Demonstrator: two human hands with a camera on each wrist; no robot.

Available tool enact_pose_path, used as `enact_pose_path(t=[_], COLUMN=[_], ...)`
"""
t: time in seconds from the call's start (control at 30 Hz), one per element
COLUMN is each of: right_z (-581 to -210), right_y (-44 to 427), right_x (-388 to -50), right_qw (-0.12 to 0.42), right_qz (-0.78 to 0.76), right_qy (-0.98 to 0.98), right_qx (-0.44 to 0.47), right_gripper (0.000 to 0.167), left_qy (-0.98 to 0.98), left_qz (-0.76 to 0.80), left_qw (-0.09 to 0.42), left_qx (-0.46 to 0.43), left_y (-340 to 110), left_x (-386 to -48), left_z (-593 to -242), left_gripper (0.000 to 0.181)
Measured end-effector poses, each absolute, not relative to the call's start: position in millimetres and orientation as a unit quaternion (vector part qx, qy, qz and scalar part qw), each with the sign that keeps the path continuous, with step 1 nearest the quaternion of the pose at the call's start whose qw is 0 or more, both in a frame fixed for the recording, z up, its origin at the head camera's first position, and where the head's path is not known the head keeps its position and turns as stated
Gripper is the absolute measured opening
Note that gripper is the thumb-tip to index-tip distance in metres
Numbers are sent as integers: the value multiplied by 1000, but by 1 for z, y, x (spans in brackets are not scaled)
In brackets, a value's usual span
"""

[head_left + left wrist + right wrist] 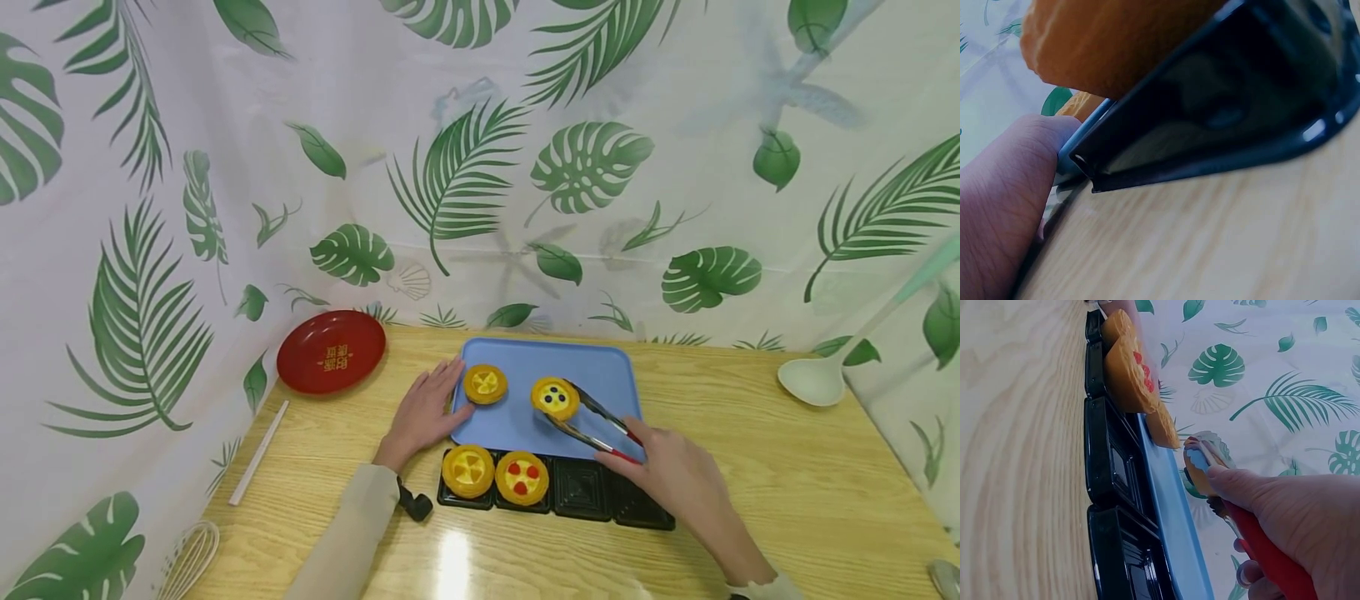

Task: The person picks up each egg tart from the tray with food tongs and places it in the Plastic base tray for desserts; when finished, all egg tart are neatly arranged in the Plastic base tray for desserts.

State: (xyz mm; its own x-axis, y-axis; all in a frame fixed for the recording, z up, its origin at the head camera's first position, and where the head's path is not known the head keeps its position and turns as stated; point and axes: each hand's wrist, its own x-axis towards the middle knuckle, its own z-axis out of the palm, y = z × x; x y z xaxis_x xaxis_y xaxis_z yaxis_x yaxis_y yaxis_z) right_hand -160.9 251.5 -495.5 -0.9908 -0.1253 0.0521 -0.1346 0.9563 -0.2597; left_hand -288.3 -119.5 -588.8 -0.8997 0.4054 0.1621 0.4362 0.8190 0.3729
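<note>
My right hand (pixel 682 475) grips red-handled metal tongs (pixel 1266 550). Their tips clasp an egg tart with dark blue berries (pixel 555 398), held up over the blue tray (pixel 540 354) in the right wrist view. On that tray's left side sits a tart with yellow pieces (pixel 485 384). My left hand (pixel 427 408) rests at the tray's left edge, fingers extended and thumb touching the rim. In front lies a black compartment tray (pixel 581 487). Its two left compartments hold a yellow-topped tart (pixel 467 472) and a red-topped tart (pixel 522 479); the two right ones hold nothing.
A red plate (pixel 300 367) lies at the back left, with a white stick (pixel 258 454) in front of it. A whisk (pixel 189 560) is at the lower left. A pale ladle (pixel 813 379) leans at the right against the leaf-print curtain (pixel 480 292).
</note>
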Motion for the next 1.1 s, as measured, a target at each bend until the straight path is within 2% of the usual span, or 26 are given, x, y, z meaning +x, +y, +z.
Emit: enact_pose_path(t=[0.43, 0.8, 1.1], right_z=[-487, -484, -486], right_y=[267, 276, 279], right_x=[-126, -99, -77], right_qw=[25, -12, -21], right_qz=[125, 129, 134], right_qy=[-990, -991, -991], right_qx=[52, 35, 16], right_gripper=[83, 80, 77], left_qy=[-953, -953, -954], left_qz=[-201, -191, -184], left_qw=[40, 35, 25], left_qx=[-225, -233, -234], left_y=[-119, -120, -120], left_x=[-287, -287, -287], left_z=[-591, -588, -587], left_gripper=[86, 89, 92])
